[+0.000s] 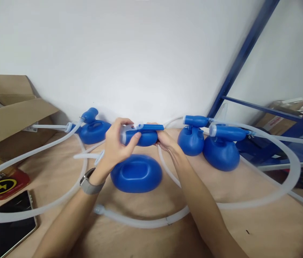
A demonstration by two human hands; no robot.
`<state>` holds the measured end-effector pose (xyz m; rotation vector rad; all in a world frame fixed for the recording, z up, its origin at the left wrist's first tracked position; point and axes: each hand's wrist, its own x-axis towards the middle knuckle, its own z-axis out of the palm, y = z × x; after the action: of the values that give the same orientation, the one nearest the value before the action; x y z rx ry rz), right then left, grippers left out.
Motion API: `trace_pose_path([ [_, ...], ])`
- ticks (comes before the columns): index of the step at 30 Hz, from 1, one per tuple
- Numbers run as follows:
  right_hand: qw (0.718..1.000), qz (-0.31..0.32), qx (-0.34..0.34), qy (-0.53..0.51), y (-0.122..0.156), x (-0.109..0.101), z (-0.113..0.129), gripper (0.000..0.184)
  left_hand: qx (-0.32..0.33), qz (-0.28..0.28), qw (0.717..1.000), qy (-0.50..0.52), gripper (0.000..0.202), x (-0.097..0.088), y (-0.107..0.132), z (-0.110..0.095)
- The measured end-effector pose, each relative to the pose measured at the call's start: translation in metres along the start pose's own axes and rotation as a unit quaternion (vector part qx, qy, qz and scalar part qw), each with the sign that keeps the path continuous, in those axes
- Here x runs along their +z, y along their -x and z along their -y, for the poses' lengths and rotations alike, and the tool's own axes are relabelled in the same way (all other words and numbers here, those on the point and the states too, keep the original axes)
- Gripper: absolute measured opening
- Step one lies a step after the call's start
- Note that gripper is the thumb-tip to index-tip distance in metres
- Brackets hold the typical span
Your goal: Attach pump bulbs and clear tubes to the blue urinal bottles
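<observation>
Between my two hands, above the front blue bottle (pixel 136 182), is a blue tube-shaped head piece (pixel 147 139) with a whitish collar at its left end. A flat blue strip with a clear tip (pixel 153 127) lies along its top. My left hand (pixel 119 141) closes round the collar end, thumb on the blue side and fingers over the top. At the other end, my right hand (pixel 166 139) grips with its fingertips, partly hidden behind the piece. Whether the head piece joins the bottle below I cannot tell. A clear hose end (pixel 99 156) lies beside my left wrist.
More blue bottles (pixel 94 130) with clear hoses stand at the back left and right (pixel 221 154). A long hose (pixel 146 223) curves across the front. A cardboard box (pixel 17 118), snack bag (pixel 3 179) and phone (pixel 15 222) are left; a blue metal rack (pixel 245 53) stands right.
</observation>
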<state>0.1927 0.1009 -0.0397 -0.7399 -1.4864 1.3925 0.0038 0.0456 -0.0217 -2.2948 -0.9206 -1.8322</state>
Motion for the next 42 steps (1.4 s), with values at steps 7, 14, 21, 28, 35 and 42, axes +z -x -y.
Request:
trace_pose_path([
  [7,0.99,-0.138,0.032,-0.01,-0.007,0.014,-0.019,0.041,-0.044,-0.054,0.998,0.004,0.032,0.02,0.016,0.004],
  [14,0.99,-0.137,-0.004,0.045,0.005,0.014,-0.005,0.035,0.006,-0.027,0.998,0.06,0.047,0.016,0.015,0.003],
  [21,0.988,-0.122,0.08,0.055,0.009,0.01,0.011,0.04,0.06,0.043,0.992,0.102,0.057,0.002,0.003,0.0],
  [28,0.986,-0.03,0.159,0.038,0.013,0.018,0.017,0.046,0.034,0.099,0.992,0.064,0.047,-0.006,0.002,-0.003],
  [35,0.987,-0.109,-0.037,0.113,-0.007,0.011,0.004,0.036,-0.071,-0.006,0.997,-0.03,0.024,-0.015,-0.008,-0.001],
  [42,0.932,0.005,-0.259,0.254,0.026,0.019,0.039,0.042,0.05,0.02,0.99,-0.128,0.027,-0.033,-0.01,-0.002],
])
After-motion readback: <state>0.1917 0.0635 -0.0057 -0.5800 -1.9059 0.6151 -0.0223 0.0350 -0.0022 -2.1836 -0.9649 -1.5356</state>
